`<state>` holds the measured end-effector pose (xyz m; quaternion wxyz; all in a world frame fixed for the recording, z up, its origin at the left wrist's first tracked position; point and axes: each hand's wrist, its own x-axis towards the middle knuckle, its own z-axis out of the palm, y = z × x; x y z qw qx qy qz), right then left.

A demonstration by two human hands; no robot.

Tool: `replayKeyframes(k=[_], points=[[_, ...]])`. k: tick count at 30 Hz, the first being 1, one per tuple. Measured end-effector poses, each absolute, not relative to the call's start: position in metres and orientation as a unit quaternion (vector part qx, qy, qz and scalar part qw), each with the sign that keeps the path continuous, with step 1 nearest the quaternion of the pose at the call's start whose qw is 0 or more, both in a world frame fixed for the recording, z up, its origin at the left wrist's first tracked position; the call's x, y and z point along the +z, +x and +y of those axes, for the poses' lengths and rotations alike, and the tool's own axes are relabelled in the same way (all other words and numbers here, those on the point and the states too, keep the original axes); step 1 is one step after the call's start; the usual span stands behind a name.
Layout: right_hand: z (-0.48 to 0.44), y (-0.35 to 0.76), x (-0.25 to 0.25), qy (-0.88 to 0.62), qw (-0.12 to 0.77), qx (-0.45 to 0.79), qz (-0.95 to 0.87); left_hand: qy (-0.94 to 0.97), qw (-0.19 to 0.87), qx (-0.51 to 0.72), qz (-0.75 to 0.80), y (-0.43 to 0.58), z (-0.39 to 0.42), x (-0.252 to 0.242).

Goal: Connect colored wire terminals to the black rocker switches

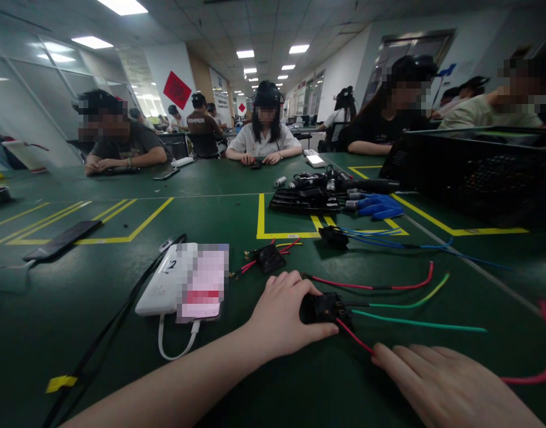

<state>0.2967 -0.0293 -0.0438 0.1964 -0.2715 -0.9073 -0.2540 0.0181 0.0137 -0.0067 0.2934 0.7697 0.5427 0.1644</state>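
Note:
My left hand (284, 315) is closed round a small black plastic block (329, 308), with the thumb at its near edge and the fingers over the far side. From the block's right side run green wires (416, 321). A red wire (355, 337) leaves its near side and reaches my right hand (446, 380), whose fingertips pinch it. Beyond my right hand a thick red wire (534, 377) curves up at the right edge; whether it is the same wire I cannot tell. Another red wire (371, 286) lies just behind the block.
A similar black block (269, 258) with short wires and one with blue wires (334, 236) lie ahead. A white power bank (163, 282) and a cabled phone (206, 285) are at left. Blue gloves (380, 206) and a large black case (469, 178) stand further back. Several people sit around.

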Motion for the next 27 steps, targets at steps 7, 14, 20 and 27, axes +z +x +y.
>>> replayKeyframes(k=[7, 14, 20, 27], points=[[-0.024, 0.288, -0.015, -0.279, 0.21, -0.275, -0.896, 0.77, 0.293, 0.165, 0.543, 0.017, 0.014, -0.005], [0.015, 0.295, 0.012, -0.348, 0.202, -0.271, -0.874, 0.773, 0.302, 0.157, 0.535, 0.014, 0.014, -0.004], [0.064, 0.273, 0.001, -0.368, 0.099, -0.072, -0.922, 0.779, 0.299, 0.154, 0.529, 0.011, 0.016, -0.005], [0.052, 0.272, -0.003, -0.343, 0.185, -0.057, -0.919, 0.787, 0.294, 0.162, 0.518, 0.009, 0.016, -0.006]])
